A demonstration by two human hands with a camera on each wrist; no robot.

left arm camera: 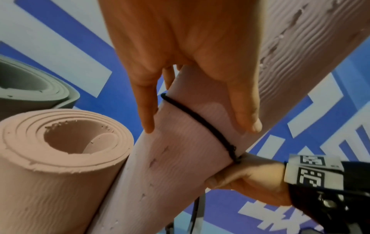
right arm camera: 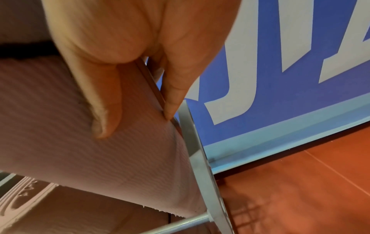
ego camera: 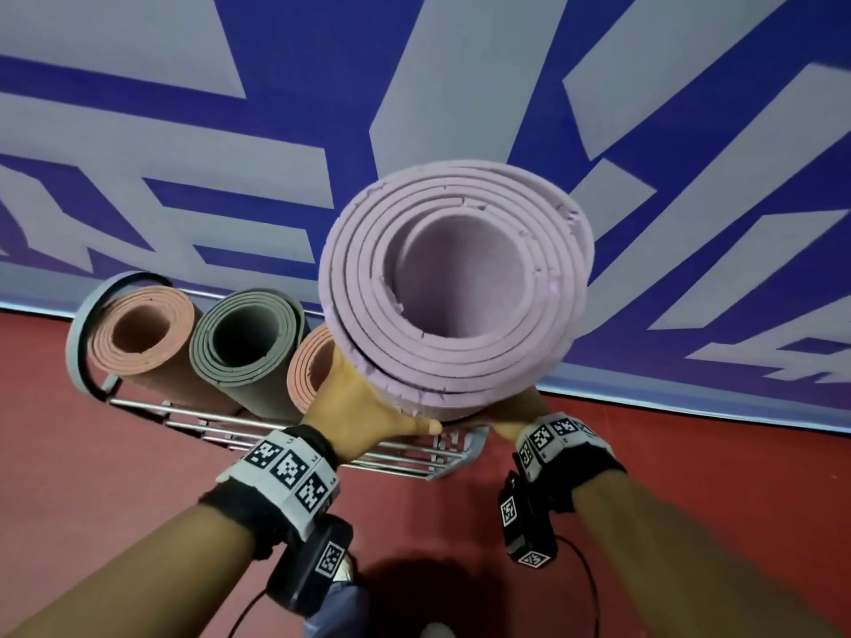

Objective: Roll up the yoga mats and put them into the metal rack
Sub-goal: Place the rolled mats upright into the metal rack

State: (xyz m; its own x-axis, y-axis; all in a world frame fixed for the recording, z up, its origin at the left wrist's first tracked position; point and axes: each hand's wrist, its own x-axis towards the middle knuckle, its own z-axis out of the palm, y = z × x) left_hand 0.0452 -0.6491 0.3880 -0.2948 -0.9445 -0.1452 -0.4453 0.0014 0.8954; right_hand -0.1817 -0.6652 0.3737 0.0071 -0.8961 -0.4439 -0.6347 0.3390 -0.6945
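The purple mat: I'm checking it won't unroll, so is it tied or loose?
Tied. A black band circles the rolled purple mat, which the left hand and right hand hold.

Lilac ribbed mat (ego camera: 453,287) — black band (left arm camera: 202,125); pink mat (ego camera: 142,333), grey mat (ego camera: 246,340), blue-and-white wall (ego camera: 285,108).

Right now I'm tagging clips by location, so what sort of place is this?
Probably a gym or sports hall. Rolled yoga mats stand in a metal rack on a red sports-type floor, against a wall with big blue-and-grey graphics. Both hands hold a purple mat.
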